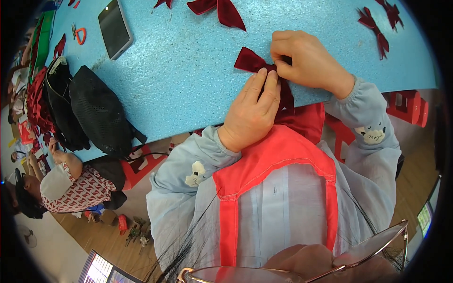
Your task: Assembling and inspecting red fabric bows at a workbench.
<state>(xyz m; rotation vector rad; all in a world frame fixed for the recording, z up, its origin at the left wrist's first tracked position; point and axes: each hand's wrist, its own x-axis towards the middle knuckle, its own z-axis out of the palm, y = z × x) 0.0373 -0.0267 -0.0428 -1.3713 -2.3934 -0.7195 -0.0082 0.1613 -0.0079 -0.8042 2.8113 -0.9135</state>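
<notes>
A dark red velvet bow [249,60] lies near the front edge of the blue table, one loop pointing left and a tail [286,96] hanging toward me. My left hand [251,112] reaches over it with fingers stretched out, their tips pressed on the bow's knot; its thumb is hidden. Curled in from the right, my right hand [309,61] has thumb and forefinger pinched together at the bow's right side. Those fingers cover the right loop, so what exactly they grip is partly hidden.
Other velvet bows [219,10] [376,32] lie at the table's far side and right. On the left are a phone [115,29], small orange-handled snips [80,36], black bags [98,109] and a heap of red ribbon [38,106]. A co-worker [75,186] sits beyond; red stools [406,107] stand beside the table.
</notes>
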